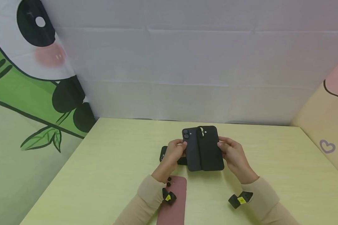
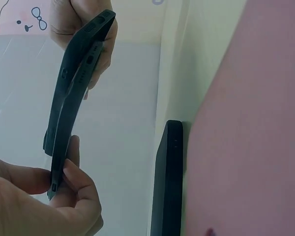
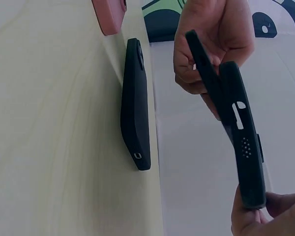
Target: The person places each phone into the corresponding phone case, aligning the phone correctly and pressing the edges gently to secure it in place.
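Both hands hold things up above the table. My left hand (image 1: 172, 153) pinches the left edge of a dark smartphone (image 1: 192, 154) with two round rear lenses. On the other side, my right hand (image 1: 236, 156) grips a black phone case (image 1: 212, 151) by its right edge, thumb in front. The case overlaps the phone's right part, and yellow table shows through its camera cutout. In the right wrist view, the port and speaker holes of the case (image 3: 246, 147) are visible. From the left wrist side, phone and case (image 2: 64, 93) lie at a slight angle, against each other.
Behind my left hand another black phone (image 1: 182, 161) lies on the pale yellow table (image 1: 115, 162), partly hidden. A pink phone (image 1: 178, 203) lies nearer, partly under my left forearm. A white backdrop (image 1: 186, 62) closes the far side, with printed panels at left and right.
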A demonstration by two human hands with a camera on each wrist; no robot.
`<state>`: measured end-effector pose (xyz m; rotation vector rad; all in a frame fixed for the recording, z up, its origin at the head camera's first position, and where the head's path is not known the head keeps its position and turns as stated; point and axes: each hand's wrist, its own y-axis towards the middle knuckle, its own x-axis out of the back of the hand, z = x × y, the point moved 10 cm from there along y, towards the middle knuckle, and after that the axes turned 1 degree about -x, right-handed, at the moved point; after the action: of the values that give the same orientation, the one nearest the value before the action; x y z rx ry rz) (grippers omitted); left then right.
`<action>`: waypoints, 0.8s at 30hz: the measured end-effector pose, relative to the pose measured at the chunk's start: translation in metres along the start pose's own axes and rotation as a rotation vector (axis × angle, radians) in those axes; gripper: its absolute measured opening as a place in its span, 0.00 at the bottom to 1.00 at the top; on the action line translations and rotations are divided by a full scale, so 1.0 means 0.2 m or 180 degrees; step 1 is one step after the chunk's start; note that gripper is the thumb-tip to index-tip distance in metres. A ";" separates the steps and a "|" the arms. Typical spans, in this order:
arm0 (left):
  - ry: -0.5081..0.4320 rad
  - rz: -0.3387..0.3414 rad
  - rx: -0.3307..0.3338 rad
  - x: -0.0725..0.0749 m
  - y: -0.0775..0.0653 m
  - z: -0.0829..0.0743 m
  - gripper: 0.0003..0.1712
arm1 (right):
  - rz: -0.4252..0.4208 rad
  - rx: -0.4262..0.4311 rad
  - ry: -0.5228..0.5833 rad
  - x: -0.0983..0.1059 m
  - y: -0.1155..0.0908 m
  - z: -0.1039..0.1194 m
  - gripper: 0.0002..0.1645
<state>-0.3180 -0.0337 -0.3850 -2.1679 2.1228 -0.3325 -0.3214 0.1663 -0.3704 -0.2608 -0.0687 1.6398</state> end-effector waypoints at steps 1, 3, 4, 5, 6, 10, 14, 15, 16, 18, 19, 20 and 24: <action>-0.0023 -0.0008 0.0005 0.00 0.00 0.00 0.15 | -0.0003 -0.0001 0.0003 0.00 0.00 0.00 0.25; -0.0058 -0.0003 0.0010 0.00 0.00 0.00 0.15 | -0.0007 -0.0009 0.0008 -0.01 0.00 -0.01 0.25; -0.0065 0.0000 0.0007 0.00 0.00 0.00 0.15 | -0.0012 -0.0010 0.0006 -0.01 0.00 -0.01 0.25; -0.0072 0.0006 0.0003 0.00 0.00 0.00 0.15 | -0.0020 -0.0010 0.0005 -0.01 0.00 -0.01 0.25; -0.0073 0.0014 -0.0008 0.00 0.00 0.00 0.15 | -0.0028 -0.0009 -0.0003 -0.02 0.00 -0.01 0.25; -0.0091 0.0030 -0.0013 0.00 0.00 0.00 0.15 | -0.0060 0.0008 -0.0052 -0.02 0.00 -0.02 0.24; -0.0145 0.0065 -0.0007 -0.01 0.01 0.01 0.14 | -0.0061 0.0004 -0.0090 -0.03 0.00 -0.03 0.24; -0.0160 0.0077 -0.0008 -0.02 0.01 0.01 0.14 | -0.0050 0.0002 -0.0090 -0.03 0.00 -0.03 0.23; -0.0170 0.0086 -0.0013 -0.02 0.01 0.01 0.14 | -0.0034 -0.0002 -0.0084 -0.03 0.00 -0.03 0.23; -0.0183 0.0105 -0.0017 -0.02 0.00 0.01 0.14 | -0.0005 -0.0014 -0.0087 -0.04 0.00 -0.04 0.23; -0.0179 0.0106 -0.0020 -0.02 0.00 0.01 0.14 | 0.0003 -0.0017 -0.0089 -0.04 0.00 -0.04 0.23; -0.0177 0.0108 -0.0021 -0.03 0.00 0.02 0.14 | 0.0010 -0.0024 -0.0092 -0.04 0.01 -0.05 0.23; -0.0159 0.0131 -0.0035 -0.03 0.00 0.02 0.14 | 0.0070 -0.0032 -0.0078 -0.06 0.01 -0.06 0.23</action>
<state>-0.3173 -0.0275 -0.3891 -2.1120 2.1443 -0.2612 -0.3195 0.1532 -0.3801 -0.2498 -0.0930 1.6652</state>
